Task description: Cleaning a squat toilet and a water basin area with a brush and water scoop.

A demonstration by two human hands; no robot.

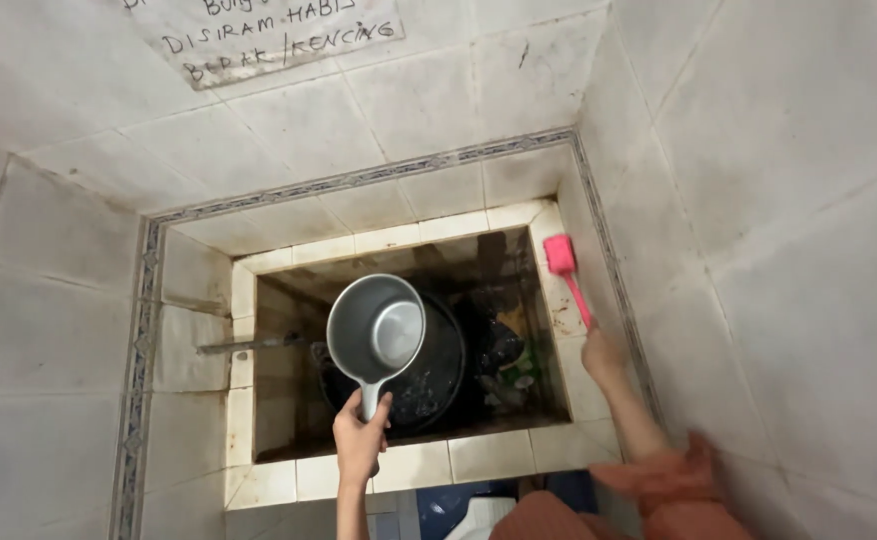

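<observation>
My left hand (359,436) grips the handle of a grey plastic water dipper (377,331), held over the tiled water tank (399,240) with its open mouth facing up toward me. My right hand (603,355) holds a pink brush (562,258) by its thin handle; the brush head is raised against the tank's right rim. Under the dipper, inside the tank, sits a dark round bucket or basin (439,378).
White tiled walls enclose the tank on the left, back and right. A metal pipe (249,346) sticks out at the tank's left side. Dark debris and green objects (515,372) lie in the tank's bottom right. A paper notice (259,35) hangs on the back wall.
</observation>
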